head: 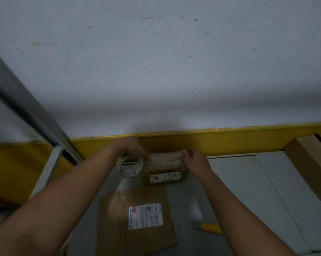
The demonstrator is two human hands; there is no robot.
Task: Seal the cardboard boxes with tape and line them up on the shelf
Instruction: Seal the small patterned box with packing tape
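A small cardboard box (165,177) with a white label stands on the grey shelf (239,182) against the yellow back rail. My left hand (132,147) grips a roll of clear tape (131,167) just left of the box. A strip of tape (165,158) stretches from the roll across the box top. My right hand (194,160) pinches the free end of that strip at the box's right top edge. A larger flat cardboard box (137,218) with a white shipping label lies nearer to me.
A yellow-handled cutter (209,228) lies on the shelf right of the large box, partly under my right forearm. More cardboard boxes (311,163) sit at the far right. A grey metal upright (50,163) rises at the left. White wall behind.
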